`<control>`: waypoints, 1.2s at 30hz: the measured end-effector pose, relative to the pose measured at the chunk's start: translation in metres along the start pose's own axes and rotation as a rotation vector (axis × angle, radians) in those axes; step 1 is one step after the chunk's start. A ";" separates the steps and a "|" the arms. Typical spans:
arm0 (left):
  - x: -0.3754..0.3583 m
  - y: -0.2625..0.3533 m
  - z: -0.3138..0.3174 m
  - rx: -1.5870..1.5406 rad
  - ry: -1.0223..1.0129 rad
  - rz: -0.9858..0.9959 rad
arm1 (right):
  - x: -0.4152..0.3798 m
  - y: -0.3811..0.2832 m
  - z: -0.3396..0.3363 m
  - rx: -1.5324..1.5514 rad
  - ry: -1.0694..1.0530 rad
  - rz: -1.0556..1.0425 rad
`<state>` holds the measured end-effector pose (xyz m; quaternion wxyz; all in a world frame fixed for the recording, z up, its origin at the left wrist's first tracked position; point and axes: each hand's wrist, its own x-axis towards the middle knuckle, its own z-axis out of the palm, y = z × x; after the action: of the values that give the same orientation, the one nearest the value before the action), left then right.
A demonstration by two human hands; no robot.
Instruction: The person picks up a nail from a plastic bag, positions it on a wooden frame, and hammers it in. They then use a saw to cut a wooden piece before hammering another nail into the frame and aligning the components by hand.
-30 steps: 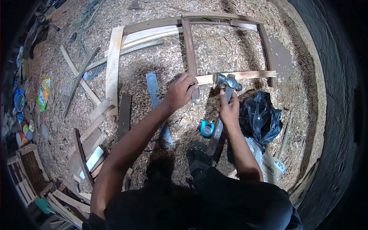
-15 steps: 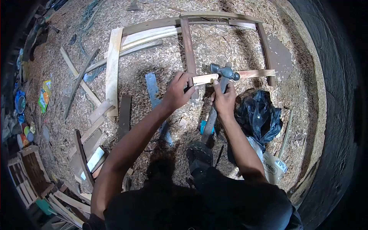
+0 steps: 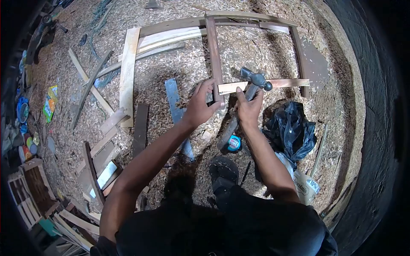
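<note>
My left hand point(image 3: 200, 104) is closed round the lower end of a dark upright slat point(image 3: 213, 51). Between my hands, the pale end of a crosspiece point(image 3: 282, 83) meets that slat. My right hand point(image 3: 250, 106) holds a hammer point(image 3: 255, 80) with its head up and its handle slanting down, and its thumb touches the crosspiece. The crosspiece reaches right to a second dark slat point(image 3: 299, 59). A curved wooden rail point(image 3: 171, 27) joins the slats at the top. Below the hammer handle lies a blue tape measure point(image 3: 234, 143).
A metal strip point(image 3: 174, 100) and a dark board point(image 3: 140, 128) lie left of centre. Black plastic bag point(image 3: 290, 130) sits right of my right forearm. Loose wood and a wooden crate point(image 3: 38, 183) are at the left. A dark wall edge point(image 3: 376, 128) runs along the right.
The hammer handle has swung slightly left, uncovering more of the tape measure. My left hand has shifted a little down the slat, its fingers off the crosspiece's end. The view has moved slightly.
</note>
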<state>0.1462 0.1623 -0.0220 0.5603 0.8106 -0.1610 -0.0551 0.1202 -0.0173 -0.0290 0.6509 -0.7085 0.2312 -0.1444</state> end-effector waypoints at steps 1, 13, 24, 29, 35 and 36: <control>0.000 0.002 -0.001 -0.003 -0.001 -0.015 | -0.004 -0.017 0.002 0.024 -0.017 0.056; 0.000 0.012 -0.007 -0.046 -0.013 -0.044 | -0.021 -0.016 0.025 0.117 -0.092 0.093; -0.001 0.011 -0.005 -0.031 0.007 -0.065 | -0.011 -0.022 0.012 0.123 -0.046 0.128; 0.000 0.009 -0.005 0.001 -0.026 -0.058 | 0.008 -0.018 -0.011 0.061 -0.037 0.049; -0.001 0.010 -0.004 0.004 -0.012 0.019 | 0.001 -0.019 -0.007 0.088 -0.068 0.074; -0.001 0.009 -0.004 0.030 -0.002 0.031 | 0.001 -0.019 -0.006 0.088 -0.058 0.069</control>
<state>0.1448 0.1634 -0.0119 0.5487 0.8162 -0.1751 -0.0448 0.1206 -0.0217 -0.0099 0.6926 -0.6745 0.2302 -0.1114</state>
